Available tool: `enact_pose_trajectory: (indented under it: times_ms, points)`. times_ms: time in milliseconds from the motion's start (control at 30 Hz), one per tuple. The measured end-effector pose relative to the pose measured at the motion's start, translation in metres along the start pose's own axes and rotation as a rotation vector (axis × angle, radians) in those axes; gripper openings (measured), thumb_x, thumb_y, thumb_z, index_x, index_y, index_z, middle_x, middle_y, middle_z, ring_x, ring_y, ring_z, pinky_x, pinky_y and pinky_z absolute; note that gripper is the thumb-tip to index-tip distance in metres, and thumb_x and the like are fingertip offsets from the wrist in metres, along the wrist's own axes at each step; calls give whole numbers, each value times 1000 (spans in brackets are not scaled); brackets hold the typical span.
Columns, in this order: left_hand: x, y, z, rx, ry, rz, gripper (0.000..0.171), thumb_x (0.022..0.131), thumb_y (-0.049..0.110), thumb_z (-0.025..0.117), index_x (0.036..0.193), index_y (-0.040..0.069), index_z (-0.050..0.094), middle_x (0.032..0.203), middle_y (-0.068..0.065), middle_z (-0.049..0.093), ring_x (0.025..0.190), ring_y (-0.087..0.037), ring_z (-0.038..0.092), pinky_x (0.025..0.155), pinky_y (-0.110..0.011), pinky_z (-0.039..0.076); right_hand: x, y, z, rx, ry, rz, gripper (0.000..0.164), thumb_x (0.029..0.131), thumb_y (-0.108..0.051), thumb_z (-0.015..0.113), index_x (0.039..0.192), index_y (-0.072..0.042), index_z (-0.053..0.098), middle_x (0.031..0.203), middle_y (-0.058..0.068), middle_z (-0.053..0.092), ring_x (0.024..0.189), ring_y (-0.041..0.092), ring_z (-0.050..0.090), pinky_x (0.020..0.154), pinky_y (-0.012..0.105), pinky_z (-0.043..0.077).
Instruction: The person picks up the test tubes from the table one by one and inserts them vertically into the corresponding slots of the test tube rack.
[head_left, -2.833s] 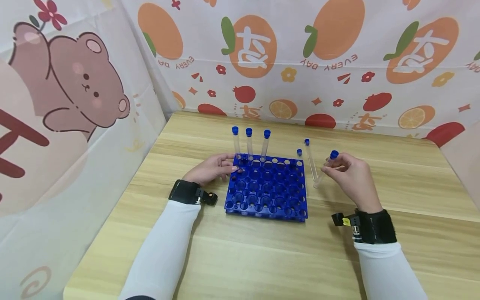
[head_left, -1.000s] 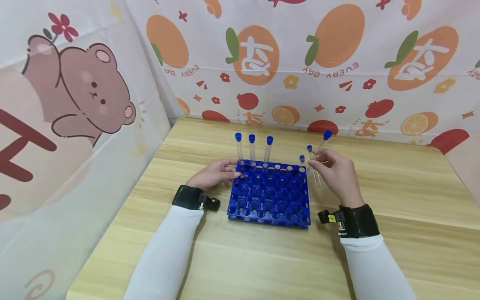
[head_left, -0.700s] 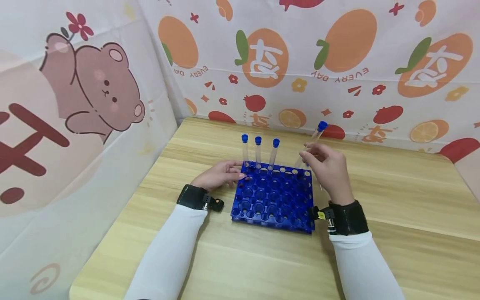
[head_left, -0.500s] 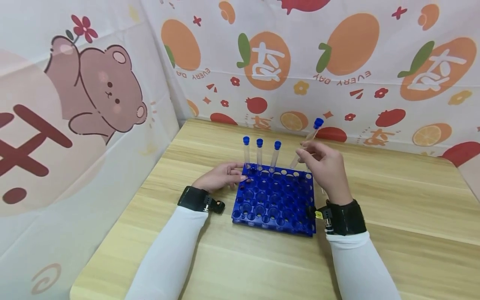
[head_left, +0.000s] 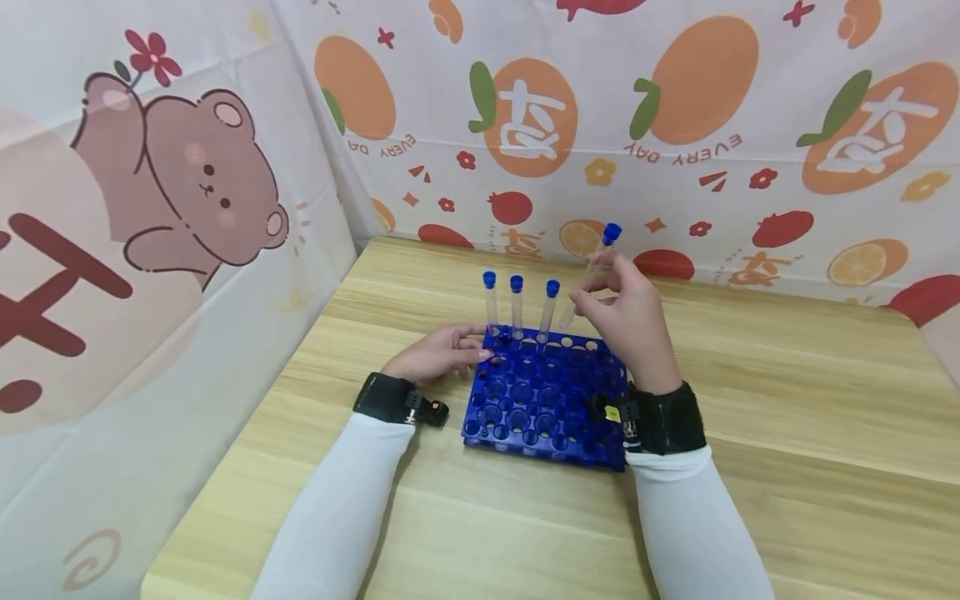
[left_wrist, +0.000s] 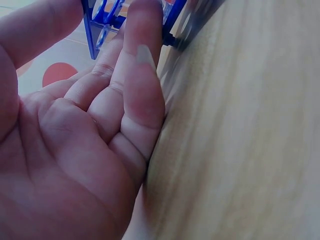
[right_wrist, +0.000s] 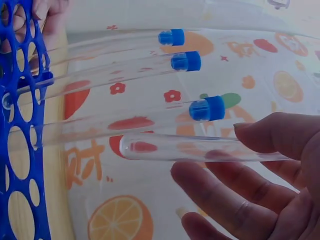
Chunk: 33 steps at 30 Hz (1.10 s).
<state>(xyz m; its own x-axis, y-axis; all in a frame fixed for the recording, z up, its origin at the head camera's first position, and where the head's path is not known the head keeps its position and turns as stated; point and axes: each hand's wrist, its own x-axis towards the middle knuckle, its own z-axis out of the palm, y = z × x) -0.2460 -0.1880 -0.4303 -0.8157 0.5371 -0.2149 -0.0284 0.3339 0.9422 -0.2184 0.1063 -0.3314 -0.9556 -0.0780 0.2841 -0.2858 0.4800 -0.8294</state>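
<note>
The blue test tube rack (head_left: 517,400) lies on the wooden table. My left hand (head_left: 435,352) holds its back left corner, thumb on the top plate and fingers at the side. Three clear test tubes (head_left: 550,307) with blue caps stand in the back row, toward the left. My right hand (head_left: 630,325) pinches another clear test tube (right_wrist: 175,147) between thumb and fingers. This tube tilts with its blue cap (head_left: 612,233) up and to the right. Its rounded bottom end is close over the back row, just right of the third standing tube and out of any hole.
A fruit-print cloth (head_left: 442,92) hangs along the table's back edge, and a bear-print cloth (head_left: 187,183) on the left. Bare tabletop (head_left: 787,400) extends right of the rack. A black wrist camera (head_left: 600,408) on the right arm overhangs the rack's right side.
My right hand has carried the tube leftward from beside the rack to over its back row. Two capped tubes seen behind the rack's right end are now hidden. My left hand keeps its hold.
</note>
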Motion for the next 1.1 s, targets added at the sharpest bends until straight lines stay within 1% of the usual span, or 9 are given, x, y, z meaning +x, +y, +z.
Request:
enact_pose_trajectory:
  times_ms: [100, 233, 367, 533, 767, 933, 1100]
  points:
    - [1, 0, 0, 0, -1, -2, 55, 99, 22, 60, 148, 6, 39, 117, -13, 71, 85, -16, 65, 71, -29, 53, 2, 3, 1, -34, -37, 39, 37, 94, -24, 68, 126, -14, 53, 99, 9, 70, 81, 23, 72, 78, 38, 58]
    - [1, 1, 0, 1, 2, -2, 56, 99, 21, 60, 149, 6, 39, 118, -14, 70, 85, -16, 65, 72, -30, 53, 4, 12, 2, -78, -87, 76, 34, 97, -33, 63, 124, -15, 55, 101, 11, 71, 79, 24, 72, 79, 43, 57]
    - [0, 2, 0, 5, 7, -3, 56, 99, 21, 61, 149, 8, 40, 117, -14, 71, 81, -16, 64, 69, -29, 51, 5, 19, 5, -95, -112, 75, 35, 98, -40, 59, 122, -15, 58, 103, 11, 70, 78, 22, 72, 79, 44, 57]
    - [0, 3, 0, 12, 5, 3, 56, 99, 21, 60, 149, 6, 39, 117, -15, 70, 80, -18, 64, 70, -29, 52, 6, 23, 8, -107, -130, 60, 37, 97, -46, 58, 119, -16, 59, 105, 10, 70, 80, 22, 72, 77, 43, 58]
    - [1, 2, 1, 9, 6, -9, 56, 99, 23, 60, 148, 6, 39, 120, -14, 69, 85, -17, 65, 73, -30, 53, 6, 25, 9, -135, -147, 29, 36, 97, -43, 59, 120, -15, 61, 107, 9, 70, 86, 24, 69, 75, 41, 57]
    - [1, 0, 0, 1, -4, -4, 56, 99, 23, 60, 148, 6, 39, 120, -14, 70, 85, -16, 66, 73, -30, 53, 4, 25, 10, -129, -157, 40, 33, 97, -41, 60, 120, -16, 61, 106, 9, 69, 88, 26, 68, 73, 41, 57]
    - [3, -2, 0, -1, -5, -4, 55, 99, 24, 60, 148, 8, 40, 120, -13, 70, 87, -18, 66, 74, -31, 53, 4, 26, 11, -145, -179, 47, 32, 97, -38, 61, 118, -14, 62, 108, 10, 69, 94, 28, 66, 75, 42, 56]
